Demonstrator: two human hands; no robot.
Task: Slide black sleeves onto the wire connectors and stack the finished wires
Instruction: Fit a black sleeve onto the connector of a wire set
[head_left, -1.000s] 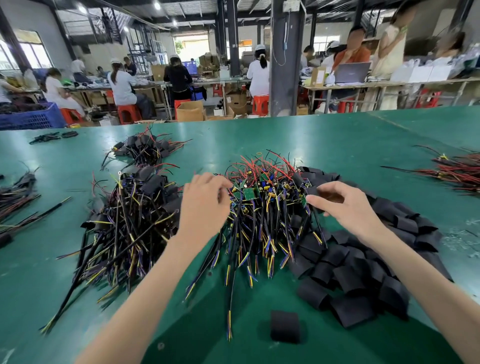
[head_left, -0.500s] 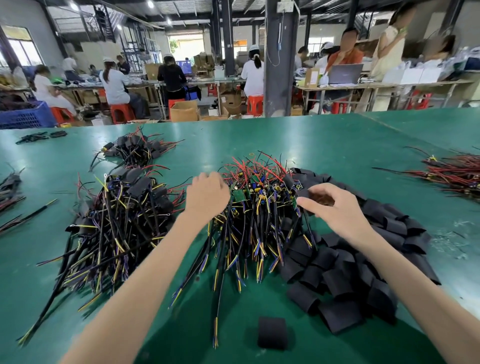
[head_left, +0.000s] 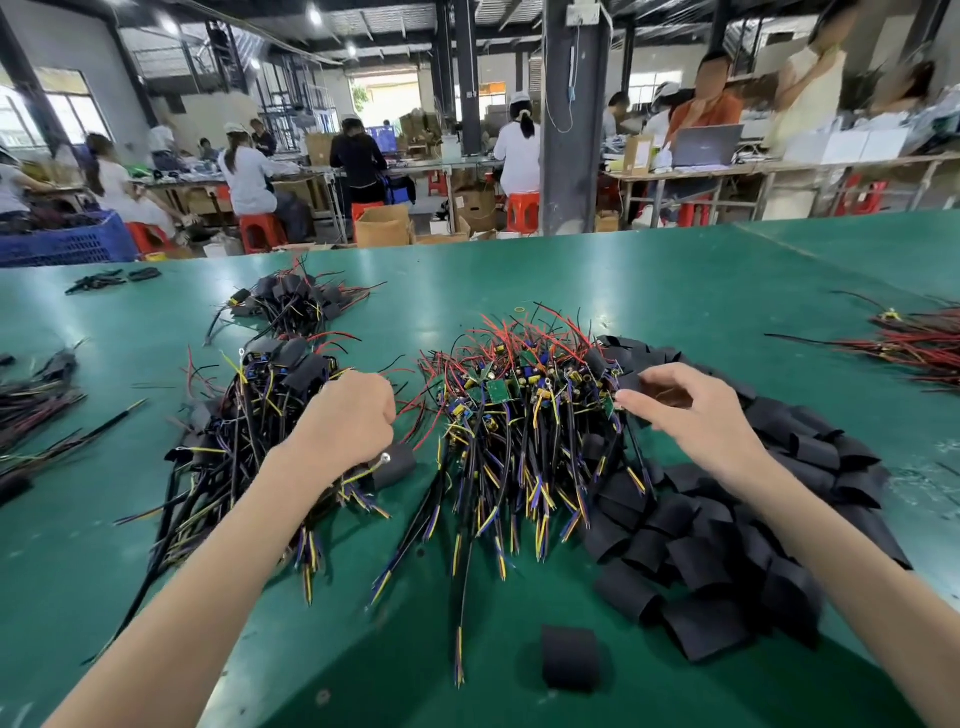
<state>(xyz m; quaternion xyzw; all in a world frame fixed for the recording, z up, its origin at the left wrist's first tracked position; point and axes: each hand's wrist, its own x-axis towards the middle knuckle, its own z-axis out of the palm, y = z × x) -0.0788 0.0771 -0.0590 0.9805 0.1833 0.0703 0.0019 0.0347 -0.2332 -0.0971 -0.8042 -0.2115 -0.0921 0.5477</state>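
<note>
A heap of bare wire assemblies (head_left: 519, 415) with small green boards and red, yellow and blue leads lies at the table's middle. To its left is a pile of sleeved wires (head_left: 244, 415). Loose black sleeves (head_left: 727, 519) spread to the right, and one single sleeve (head_left: 570, 657) stands near me. My left hand (head_left: 353, 415) is a fist between the two wire piles, gripping a wire whose sleeved end (head_left: 395, 465) and ring terminal show just below it. My right hand (head_left: 680, 410) reaches over the sleeve pile's left edge, thumb and forefinger pinching a black sleeve.
The green table (head_left: 675, 291) also carries a smaller sleeved-wire pile (head_left: 296, 304) further back, red wires (head_left: 919, 345) at the right edge and dark wires (head_left: 36, 395) at the left. A blue crate (head_left: 67, 241) and seated workers are beyond the far edge.
My left hand has drawn away from the middle heap leftward, toward the sleeved pile, with a wire in it. The right hand stays at the sleeve pile's edge.
</note>
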